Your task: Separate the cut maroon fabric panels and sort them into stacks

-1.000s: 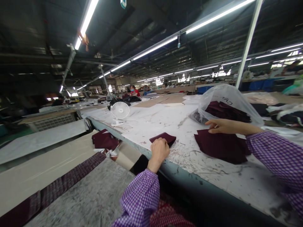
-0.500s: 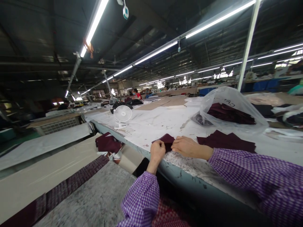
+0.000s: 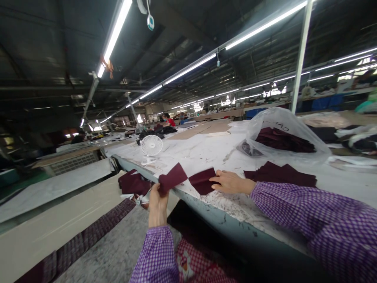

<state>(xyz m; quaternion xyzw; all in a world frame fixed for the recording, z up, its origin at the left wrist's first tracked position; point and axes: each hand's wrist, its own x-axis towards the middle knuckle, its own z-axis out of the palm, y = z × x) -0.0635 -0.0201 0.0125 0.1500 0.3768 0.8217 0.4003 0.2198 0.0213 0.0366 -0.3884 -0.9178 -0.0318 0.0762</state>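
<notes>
My left hand (image 3: 158,202) is closed on a maroon fabric piece (image 3: 173,177), held up in the air by its lower left corner beside the table edge. My right hand (image 3: 229,182) has its fingers on the right edge of a second maroon fabric piece (image 3: 202,181), which rests on the white-covered table (image 3: 188,157) at its front edge. The two pieces are apart. Right of that hand, partly behind my forearm, lies a fanned stack of maroon fabric pieces (image 3: 282,175). A loose maroon bundle (image 3: 134,184) sits on the lower surface to the left.
A clear plastic bag (image 3: 312,137) with maroon fabric inside stands at the back right. The small white fan (image 3: 151,145) is on the table's left side. A row of overlapped maroon strips (image 3: 97,224) lies across the lower left surface. Someone in red (image 3: 169,121) is far back.
My left hand has moved left, lifting one maroon piece away from the other. My right hand stays near the same spot, with the second piece now showing flatter on the table.
</notes>
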